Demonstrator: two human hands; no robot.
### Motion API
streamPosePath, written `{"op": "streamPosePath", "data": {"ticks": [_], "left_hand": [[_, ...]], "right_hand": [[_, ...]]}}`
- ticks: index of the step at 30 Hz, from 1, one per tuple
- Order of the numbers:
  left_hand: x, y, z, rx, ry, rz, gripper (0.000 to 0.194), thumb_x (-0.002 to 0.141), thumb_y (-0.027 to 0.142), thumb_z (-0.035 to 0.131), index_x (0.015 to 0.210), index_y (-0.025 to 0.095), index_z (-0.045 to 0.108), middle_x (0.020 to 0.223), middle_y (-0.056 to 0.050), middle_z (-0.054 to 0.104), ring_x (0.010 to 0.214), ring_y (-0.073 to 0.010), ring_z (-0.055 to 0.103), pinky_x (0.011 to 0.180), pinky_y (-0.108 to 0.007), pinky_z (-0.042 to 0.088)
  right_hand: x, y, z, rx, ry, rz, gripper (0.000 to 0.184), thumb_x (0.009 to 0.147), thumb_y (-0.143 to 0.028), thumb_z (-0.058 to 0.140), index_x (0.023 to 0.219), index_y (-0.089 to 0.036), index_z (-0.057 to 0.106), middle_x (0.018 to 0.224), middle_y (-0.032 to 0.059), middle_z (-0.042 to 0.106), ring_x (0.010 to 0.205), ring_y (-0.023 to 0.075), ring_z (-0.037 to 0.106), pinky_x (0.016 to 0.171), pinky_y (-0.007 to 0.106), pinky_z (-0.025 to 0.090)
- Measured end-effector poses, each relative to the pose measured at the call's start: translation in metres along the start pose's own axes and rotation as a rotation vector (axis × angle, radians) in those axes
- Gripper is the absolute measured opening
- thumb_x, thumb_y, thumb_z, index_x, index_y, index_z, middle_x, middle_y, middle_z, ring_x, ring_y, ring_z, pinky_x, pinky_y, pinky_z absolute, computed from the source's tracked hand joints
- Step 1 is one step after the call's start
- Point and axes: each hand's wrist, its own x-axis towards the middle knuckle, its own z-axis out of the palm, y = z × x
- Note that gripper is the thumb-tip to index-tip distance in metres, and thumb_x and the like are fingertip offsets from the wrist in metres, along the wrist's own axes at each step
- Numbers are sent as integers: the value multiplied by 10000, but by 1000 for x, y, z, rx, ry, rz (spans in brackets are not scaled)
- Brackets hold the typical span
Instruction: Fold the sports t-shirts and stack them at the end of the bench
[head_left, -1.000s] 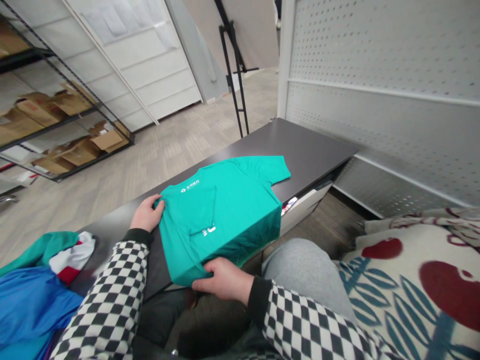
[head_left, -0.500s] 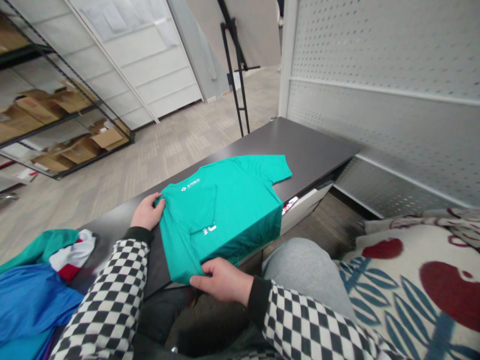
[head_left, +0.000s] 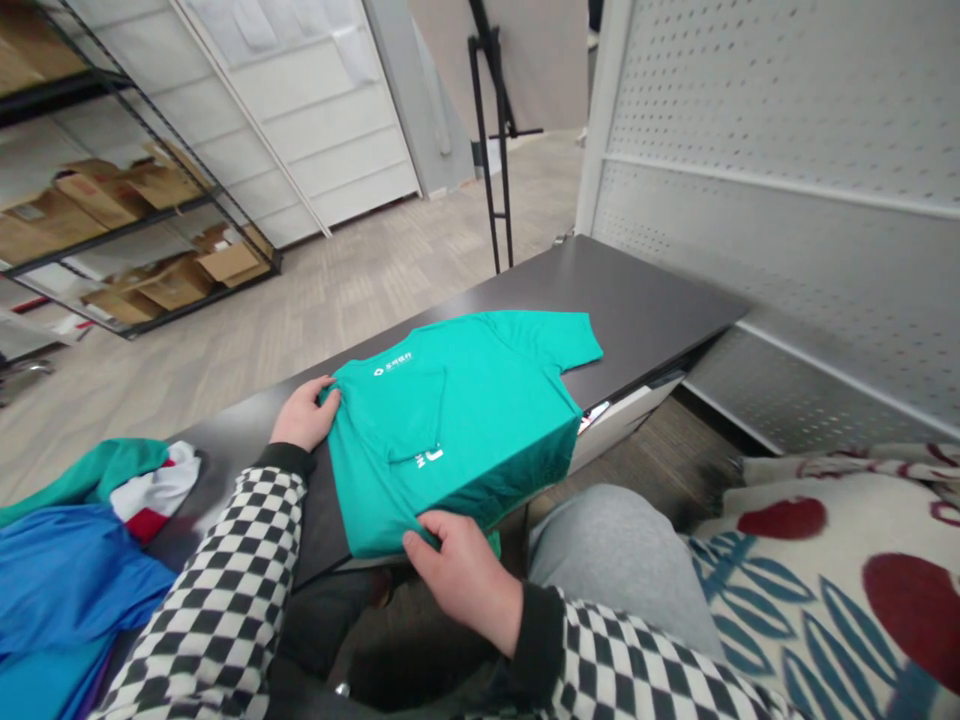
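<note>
- At the middle of the head view, a green T-shirt (head_left: 495, 400) lies spread on a dark tabletop (head_left: 645, 280), its near side draping over the table's edge. Take this shirt as the clock's centre for what follows.
- At 9 o'clock, the left hand (head_left: 306, 415) holds the shirt's corner beside the neckline, thumb and fingers drawn narrowly together on the cloth.
- At 6 o'clock, the right hand (head_left: 469, 580) pinches the near edge, thumb and forefinger close together with fabric between them; its other fingertips are hidden.
- On the shirt, a small white logo (head_left: 394, 363) sits towards 10 o'clock, by the neckline. Larger white lettering (head_left: 430, 457), towards 7 or 8 o'clock, is partly covered by a folded flap.
- At 2 o'clock, one short sleeve (head_left: 574, 340) lies flat on the tabletop.
- At 8 o'clock, well apart from the shirt, blue cloth (head_left: 67, 580) lies heaped beside a green, white and red piece (head_left: 157, 490).
- At 10 o'clock, a black rack (head_left: 150, 320) bears cardboard boxes (head_left: 97, 195); at 12, a black stand (head_left: 499, 170) rises from the floor.
- At 2 o'clock, a perforated panel (head_left: 772, 110) stands against the table's far end.
- At 4 o'clock, a grey-clad knee (head_left: 622, 560) is beside leaf-patterned fabric (head_left: 825, 520).
</note>
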Motion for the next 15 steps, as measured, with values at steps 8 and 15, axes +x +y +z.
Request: {"op": "streamPosePath", "data": {"ticks": [8,15], "left_hand": [[2,-4,-1,13,-25,-6,611,1021,541,567,1466,160,741,1587,-154,690,1492,-360,626,1321,-512,456],[1,2,-3,37,-31,-9,621,1022,525,547,1468,138,738,1593,-168,684,1503,-366,619,1322,-516,449]], "right_hand": [[6,5,2,-117,-109,84,209,990,-251,685,803,-179,746,727,-19,701,703,135,560,638,273,321],[8,10,-13,-679,-150,22,286,1076,-309,591,1014,-170,833,1046,155,856,1002,296,822,899,363,543]]}}
